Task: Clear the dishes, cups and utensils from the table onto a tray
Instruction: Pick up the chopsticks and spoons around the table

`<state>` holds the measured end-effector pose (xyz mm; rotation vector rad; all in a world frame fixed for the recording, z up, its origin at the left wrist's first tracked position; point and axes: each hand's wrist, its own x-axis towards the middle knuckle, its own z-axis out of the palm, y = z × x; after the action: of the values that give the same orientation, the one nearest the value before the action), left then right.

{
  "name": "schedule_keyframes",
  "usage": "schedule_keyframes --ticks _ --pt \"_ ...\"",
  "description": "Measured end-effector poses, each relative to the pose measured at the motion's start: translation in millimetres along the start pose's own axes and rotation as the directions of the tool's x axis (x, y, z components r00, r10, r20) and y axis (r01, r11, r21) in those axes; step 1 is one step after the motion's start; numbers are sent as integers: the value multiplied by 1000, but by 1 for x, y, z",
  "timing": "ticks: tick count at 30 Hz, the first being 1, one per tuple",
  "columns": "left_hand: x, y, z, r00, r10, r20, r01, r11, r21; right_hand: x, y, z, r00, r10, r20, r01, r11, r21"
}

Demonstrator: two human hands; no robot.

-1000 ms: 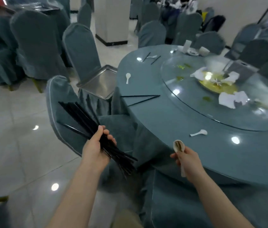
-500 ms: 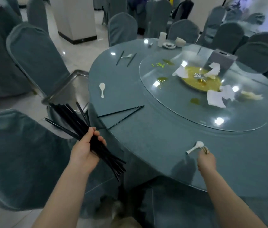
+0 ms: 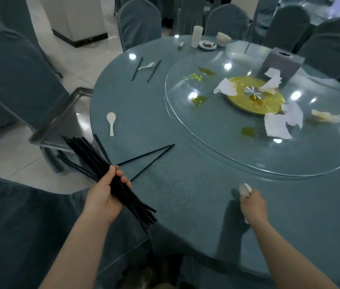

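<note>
My left hand [image 3: 104, 197] grips a thick bundle of black chopsticks [image 3: 94, 161] at the table's near left edge. Over the near rim, my right hand [image 3: 252, 203] holds white spoons [image 3: 245, 189], their bowls sticking up above the fingers. A pair of black chopsticks [image 3: 152, 157] lies loose on the round table [image 3: 185, 205] just right of my left hand. A white spoon [image 3: 111, 122] lies further left. At the far side lie another spoon [image 3: 147, 66] between two chopsticks [image 3: 137, 68], a white cup [image 3: 196, 36], a small dish [image 3: 207, 45] and a bowl [image 3: 223, 39]. A metal tray [image 3: 60, 117] sits on a chair at left.
A glass turntable [image 3: 238, 155] carries crumpled napkins [image 3: 279, 124], green spills and a grey tissue box [image 3: 282, 62]. Cloth-covered chairs [image 3: 8, 69] ring the table. A white pillar [image 3: 77, 15] stands at the back left.
My right hand has picked up the spoon that lay on the near table edge and now holds it with the first one. The camera has moved closer over the table.
</note>
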<state>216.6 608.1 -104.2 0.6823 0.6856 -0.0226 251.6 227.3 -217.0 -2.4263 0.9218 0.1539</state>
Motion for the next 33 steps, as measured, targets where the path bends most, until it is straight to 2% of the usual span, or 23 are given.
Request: schedule_keyframes --ticks 3,6,8,9,11,13,17,20,24,28,33 --pt "8 2 2 1000 -3 11 3 1000 23 -9 -15 13 998 -61 33 53 977 208" --pt "11 7 -1 1000 6 14 -6 1000 26 -21 -36 25 981 -39 190 -79 816 572" --pt "11 12 -4 1000 11 10 -11 1000 -1 -28 -51 29 951 -31 309 -191 725 662" --pt "10 14 -5 1000 19 2 -18 1000 -10 -32 -58 31 936 -48 349 -207 727 654" --pt "8 21 -9 999 39 -19 -40 999 -16 -37 -72 37 921 -129 368 -129 789 601" --pt "7 28 -13 998 58 -31 -59 998 -29 -41 -90 46 904 -243 353 20 847 531" --pt "5 44 -25 990 111 -85 -115 992 -42 -48 -143 68 826 -421 374 351 904 243" --pt "4 57 -36 981 145 -130 -154 986 -59 -52 -187 89 761 -508 403 566 824 -31" --pt "4 70 -50 968 184 -168 -202 974 -100 -49 -232 114 626 -672 397 776 589 -226" --pt "2 84 -63 958 209 -196 -240 959 -153 -30 -251 132 576 -682 451 817 481 -317" --pt "0 100 -75 946 242 -218 -273 954 -126 -10 -259 142 553 -680 482 832 477 -283"
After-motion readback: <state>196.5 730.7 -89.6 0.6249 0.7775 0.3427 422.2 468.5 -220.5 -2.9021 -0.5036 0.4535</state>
